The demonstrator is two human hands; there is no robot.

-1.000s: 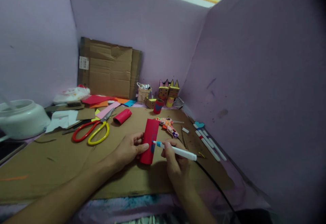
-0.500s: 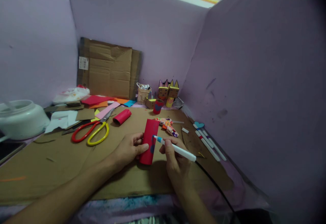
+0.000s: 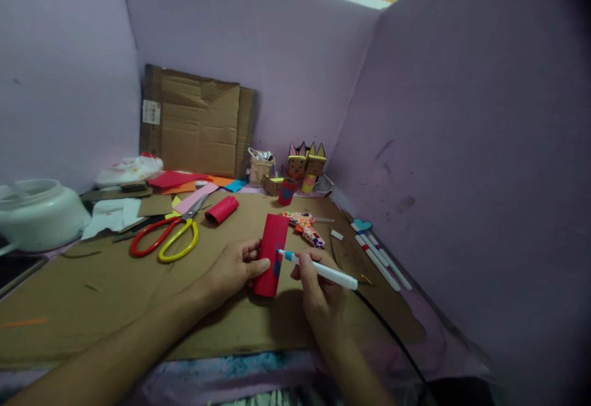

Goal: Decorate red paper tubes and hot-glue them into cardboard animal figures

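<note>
Two hands being used. By the left hand [image 3: 234, 269], one tube [image 3: 266, 274] is being gripped from its left side, thumb laid on the front, fingers bent behind and partly hidden. By the right hand [image 3: 321, 298], fingers closed round the barrel, one marker [image 3: 339, 277] is being held, its tip being set at the tube's face by blue marks. The tube is being held slightly tilted over the cardboard [image 3: 221, 326], between the hands; contact below cannot be told.

Red tubes: three being counted. Besides the held one, a lying tube [image 3: 222, 210] and, farther back, a standing tube [image 3: 286, 193] are being seen. Also being noted: one pair of scissors [image 3: 187, 217], one glue gun [image 3: 301, 219], one pot [image 3: 50, 215], one blue heart [image 3: 362, 225]. Spare markers [image 3: 377, 262] are being left uncounted, overlapping at right.
</note>
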